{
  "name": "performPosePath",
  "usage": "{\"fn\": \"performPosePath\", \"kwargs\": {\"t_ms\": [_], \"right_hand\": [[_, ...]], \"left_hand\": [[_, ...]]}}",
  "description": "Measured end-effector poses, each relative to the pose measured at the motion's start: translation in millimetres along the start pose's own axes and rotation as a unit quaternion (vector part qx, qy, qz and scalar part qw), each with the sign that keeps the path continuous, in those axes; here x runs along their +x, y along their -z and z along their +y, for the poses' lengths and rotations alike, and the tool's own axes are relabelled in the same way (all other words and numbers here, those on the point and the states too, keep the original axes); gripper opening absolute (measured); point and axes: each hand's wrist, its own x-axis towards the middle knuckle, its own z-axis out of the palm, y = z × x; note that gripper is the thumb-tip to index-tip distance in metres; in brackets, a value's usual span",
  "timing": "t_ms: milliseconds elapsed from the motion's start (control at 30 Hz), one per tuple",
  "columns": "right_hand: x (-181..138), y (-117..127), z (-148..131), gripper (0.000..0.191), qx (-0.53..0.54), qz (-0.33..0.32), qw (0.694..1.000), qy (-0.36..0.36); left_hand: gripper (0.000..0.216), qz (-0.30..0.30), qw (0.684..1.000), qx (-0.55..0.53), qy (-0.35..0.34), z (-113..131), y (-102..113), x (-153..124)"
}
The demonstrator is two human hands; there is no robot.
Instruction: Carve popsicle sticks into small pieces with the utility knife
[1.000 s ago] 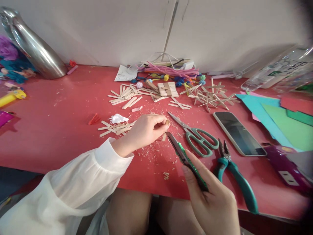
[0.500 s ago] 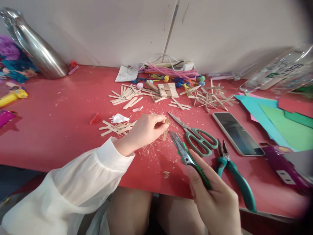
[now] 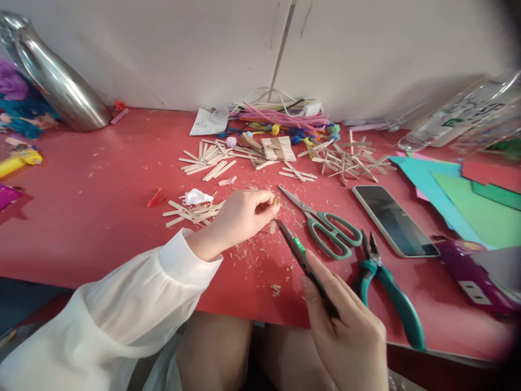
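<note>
My left hand pinches a short wooden stick piece upright on the red table. My right hand grips a green utility knife, and its blade tip touches the stick's lower part. Fine wood shavings lie scattered under and around both hands. A small bundle of craft sticks rests just left of my left hand.
Green-handled scissors, teal pliers and a phone lie to the right. Piles of wooden sticks, pipe cleaners, coloured paper, a clear bottle and a metal vase stand farther back.
The knife drew back from the stick and turned its flat side up, then returned with its blade tip against the stick. My left hand stayed in place holding the stick.
</note>
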Motion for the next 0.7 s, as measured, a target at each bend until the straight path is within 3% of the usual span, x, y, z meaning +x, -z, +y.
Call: {"fn": "performPosePath", "kwargs": {"t_ms": [233,400,500,700], "right_hand": [[-1.5,-1.1,-2.7,0.030,-0.019,0.011,1.000,0.005],[-2.8,3.0,-0.5,0.032,0.094,-0.033,0.987,-0.124],[-2.5,3.5,-0.1,0.036,0.158,-0.055,0.960,-0.226],[3.9,2.8,-4.5,0.047,0.329,-0.090,0.856,-0.389]], "left_hand": [[0.019,-0.005,1.000,-0.010,0.006,1.3,1.0,-0.3],[0.019,-0.015,0.999,-0.024,-0.021,2.2,1.1,-0.9],[0.020,-0.011,0.999,-0.026,-0.027,1.1,-0.4,-1.8],[0.019,-0.002,0.999,-0.029,-0.021,-2.4,-3.7,-2.2]]}}
